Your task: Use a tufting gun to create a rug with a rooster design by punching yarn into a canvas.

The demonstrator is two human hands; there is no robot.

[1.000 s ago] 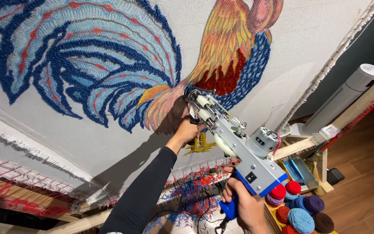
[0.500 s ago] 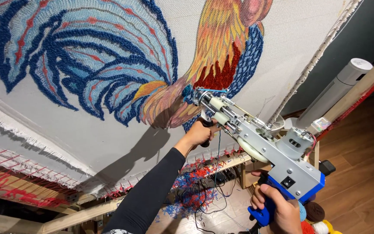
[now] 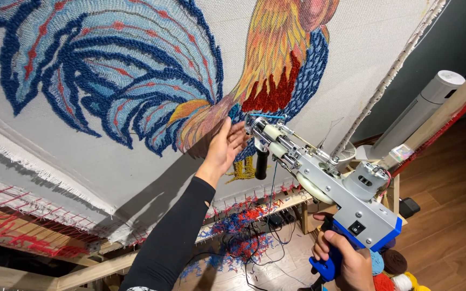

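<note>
Right hand (image 3: 346,258) gripping tufting gun (image 3: 319,183), left hand (image 3: 223,146) open beside rooster rug (image 3: 136,81)

Rug workshop: tufting frame (image 3: 44,272), yarn balls (image 3: 393,262)

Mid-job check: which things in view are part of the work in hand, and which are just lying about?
In use:
- tufting gun, blue grip held in the right hand
- left hand, open, off the gun's black front handle
- stretched cloth with rooster design
- wooden frame

Lying about:
- yarn scraps on the floor
- yarn balls
- white tower fan
</note>
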